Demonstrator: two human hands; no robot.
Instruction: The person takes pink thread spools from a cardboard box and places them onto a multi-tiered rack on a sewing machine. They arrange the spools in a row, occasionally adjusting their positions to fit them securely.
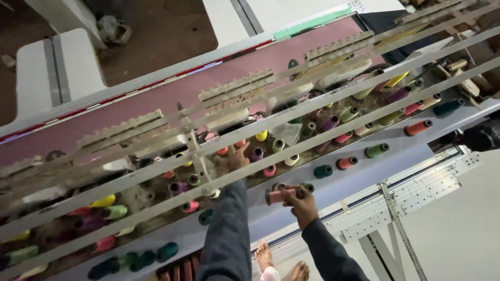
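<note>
My left hand (238,157) reaches between the pale rails (333,99) into the rack of thread spools, its fingers among an orange spool (240,143) and a purple spool (258,153). A rail partly hides the fingers, so their grip is unclear. My right hand (302,205) is lower, at the front edge of the grey rack shelf (364,171), and holds a dusty pink spool (281,195) lying sideways. Dark sleeves cover both arms.
Several coloured spools (green, teal, yellow, pink, red) stand in rows on the shelf, among them a teal spool (323,171). A long maroon machine bed (156,101) lies beyond. A metal frame (411,192) is at right. Bare feet (265,256) show below.
</note>
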